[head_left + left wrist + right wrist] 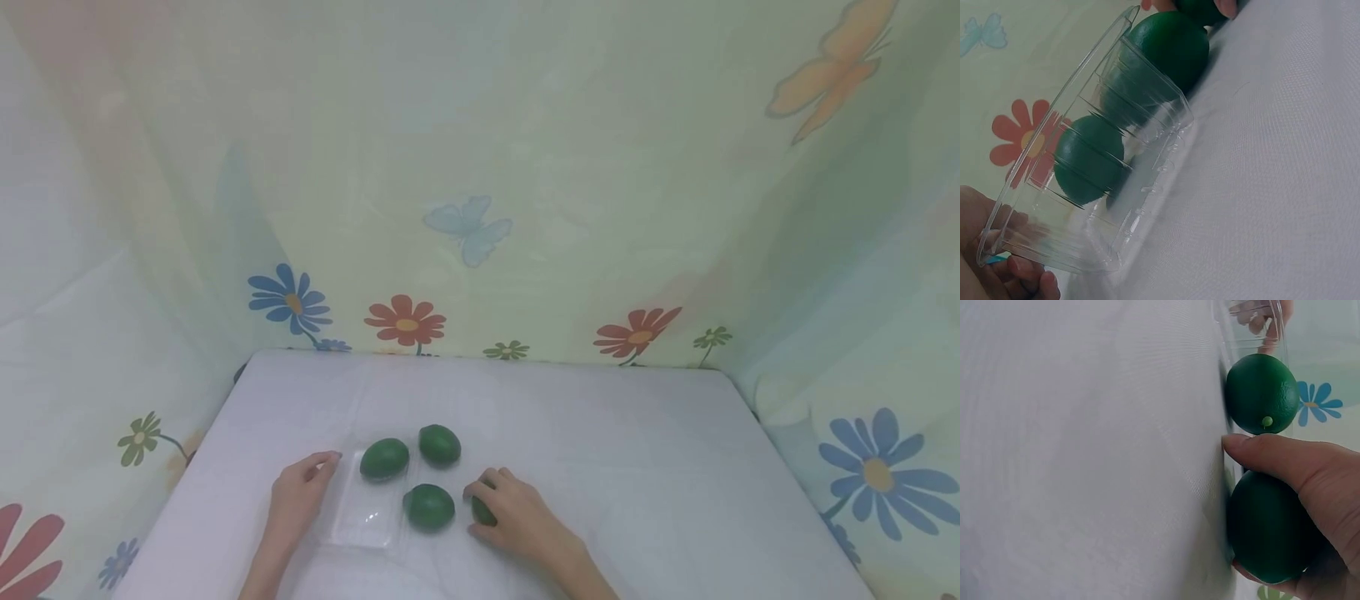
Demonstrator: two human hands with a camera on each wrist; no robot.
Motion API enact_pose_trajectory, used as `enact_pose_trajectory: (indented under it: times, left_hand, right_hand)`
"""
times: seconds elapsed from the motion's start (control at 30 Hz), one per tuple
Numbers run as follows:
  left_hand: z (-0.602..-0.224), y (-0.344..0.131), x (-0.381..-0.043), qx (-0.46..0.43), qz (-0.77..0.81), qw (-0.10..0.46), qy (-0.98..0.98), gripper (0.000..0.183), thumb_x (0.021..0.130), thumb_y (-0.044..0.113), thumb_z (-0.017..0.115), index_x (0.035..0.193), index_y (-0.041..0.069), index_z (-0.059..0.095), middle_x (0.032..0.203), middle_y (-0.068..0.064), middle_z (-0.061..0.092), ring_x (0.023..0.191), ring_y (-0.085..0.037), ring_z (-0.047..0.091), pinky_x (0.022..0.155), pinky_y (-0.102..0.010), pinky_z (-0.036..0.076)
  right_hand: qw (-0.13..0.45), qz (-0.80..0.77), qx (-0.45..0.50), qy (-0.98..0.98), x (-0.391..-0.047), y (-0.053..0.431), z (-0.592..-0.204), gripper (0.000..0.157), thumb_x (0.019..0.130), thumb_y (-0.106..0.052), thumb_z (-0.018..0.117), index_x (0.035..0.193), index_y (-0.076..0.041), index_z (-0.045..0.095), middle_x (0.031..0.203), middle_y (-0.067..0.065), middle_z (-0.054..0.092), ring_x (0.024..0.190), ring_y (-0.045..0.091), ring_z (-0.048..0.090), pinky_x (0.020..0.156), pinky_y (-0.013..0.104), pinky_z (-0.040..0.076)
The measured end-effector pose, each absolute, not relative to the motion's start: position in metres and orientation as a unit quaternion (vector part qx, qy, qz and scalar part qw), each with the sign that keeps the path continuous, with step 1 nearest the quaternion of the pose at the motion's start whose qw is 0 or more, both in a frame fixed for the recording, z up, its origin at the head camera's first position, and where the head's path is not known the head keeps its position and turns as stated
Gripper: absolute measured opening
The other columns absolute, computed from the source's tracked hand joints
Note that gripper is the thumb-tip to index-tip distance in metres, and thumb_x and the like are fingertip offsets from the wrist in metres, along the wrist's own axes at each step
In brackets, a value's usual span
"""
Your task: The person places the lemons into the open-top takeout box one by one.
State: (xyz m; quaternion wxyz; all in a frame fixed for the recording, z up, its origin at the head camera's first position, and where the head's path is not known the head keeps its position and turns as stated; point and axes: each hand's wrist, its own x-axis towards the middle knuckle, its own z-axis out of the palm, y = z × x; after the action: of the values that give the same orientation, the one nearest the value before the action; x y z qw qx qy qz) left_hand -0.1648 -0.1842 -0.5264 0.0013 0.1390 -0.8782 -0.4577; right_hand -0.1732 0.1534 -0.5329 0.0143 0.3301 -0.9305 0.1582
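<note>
A clear plastic tray (pixel 367 521) lies on the table, with my left hand (pixel 294 500) at its left side. My left fingers (pixel 1025 269) pinch its edge in the left wrist view. One green lime (pixel 385 459) overlaps the tray's far right corner; whether it lies inside is unclear. A second lime (pixel 439 445) is just right of it, and a third lime (pixel 429 507) sits by the tray's right side. Farther right, my right hand (pixel 517 517) grips another lime (pixel 1272 528) from above, thumb on one side and fingers round the other, partly covering it.
A white cloth covers the table (pixel 637 450). Behind it and at both sides hangs a curtain (pixel 562 167) printed with flowers and butterflies.
</note>
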Motion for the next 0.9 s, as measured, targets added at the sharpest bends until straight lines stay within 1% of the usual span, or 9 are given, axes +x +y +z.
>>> enact_pose_trajectory:
  times: [0.1,0.2,0.33,0.53,0.7,0.8,0.9]
  left_hand:
    - [-0.525,-0.183,-0.165,0.141,-0.458,0.004,-0.878,0.048,0.108,0.04,0.053,0.134,0.002,0.065,0.132,-0.029,0.064,0.105,-0.038,0.069,0.085,-0.049,0.059]
    - [-0.524,-0.182,-0.165,0.141,-0.456,0.007,-0.879,0.047,0.108,0.039,0.053,0.133,0.002,0.066,0.131,-0.029,0.065,0.103,-0.036,0.069,0.083,-0.047,0.059]
    - [-0.525,-0.182,-0.166,0.141,-0.456,0.006,-0.879,0.046,0.107,0.038,0.054,0.132,0.002,0.066,0.129,-0.029,0.066,0.101,-0.035,0.07,0.081,-0.046,0.059]
    - [-0.527,-0.183,-0.166,0.142,-0.459,0.003,-0.877,0.046,0.107,0.038,0.054,0.132,0.001,0.066,0.128,-0.029,0.066,0.092,-0.026,0.07,0.076,-0.04,0.059]
    - [-0.527,-0.183,-0.165,0.143,-0.462,0.002,-0.875,0.048,0.107,0.04,0.054,0.133,0.001,0.065,0.125,-0.029,0.067,0.087,-0.022,0.069,0.072,-0.037,0.058]
    - [-0.526,-0.182,-0.164,0.143,-0.464,0.003,-0.874,0.048,0.107,0.04,0.053,0.134,0.001,0.065,0.127,-0.03,0.066,0.09,-0.025,0.07,0.075,-0.039,0.059]
    - [-0.527,-0.182,-0.164,0.143,-0.463,0.003,-0.875,0.049,0.108,0.04,0.052,0.134,0.002,0.064,0.132,-0.03,0.064,0.101,-0.034,0.07,0.081,-0.045,0.06]
  right_hand:
    - [0.019,0.166,0.333,-0.928,-0.173,0.154,-0.535,0.038,0.086,-0.031,0.085,0.119,-0.019,0.071,0.111,-0.004,0.065,0.092,0.005,0.055,0.074,0.019,0.052]
    - [0.018,0.167,0.333,-0.928,-0.173,0.154,-0.535,0.036,0.086,-0.029,0.085,0.118,-0.019,0.071,0.111,-0.004,0.065,0.092,0.005,0.054,0.075,0.02,0.053]
    - [0.02,0.161,0.335,-0.928,-0.173,0.154,-0.53,0.035,0.087,-0.027,0.084,0.118,-0.02,0.07,0.11,-0.005,0.064,0.092,0.005,0.054,0.077,0.022,0.053]
    - [0.038,0.15,0.348,-0.925,-0.17,0.15,-0.517,0.038,0.087,-0.029,0.084,0.121,-0.02,0.069,0.112,-0.004,0.064,0.096,0.008,0.057,0.081,0.024,0.055]
    - [0.053,0.146,0.363,-0.919,-0.167,0.142,-0.498,0.037,0.087,-0.028,0.085,0.119,-0.021,0.069,0.111,-0.005,0.063,0.095,0.008,0.056,0.08,0.022,0.054]
    - [0.057,0.139,0.374,-0.915,-0.166,0.132,-0.484,0.037,0.087,-0.028,0.085,0.119,-0.021,0.07,0.112,-0.006,0.064,0.094,0.007,0.055,0.078,0.019,0.052]
    - [0.063,0.136,0.394,-0.907,-0.166,0.121,-0.471,0.038,0.087,-0.03,0.085,0.12,-0.02,0.069,0.113,-0.006,0.064,0.093,0.006,0.055,0.077,0.015,0.05]
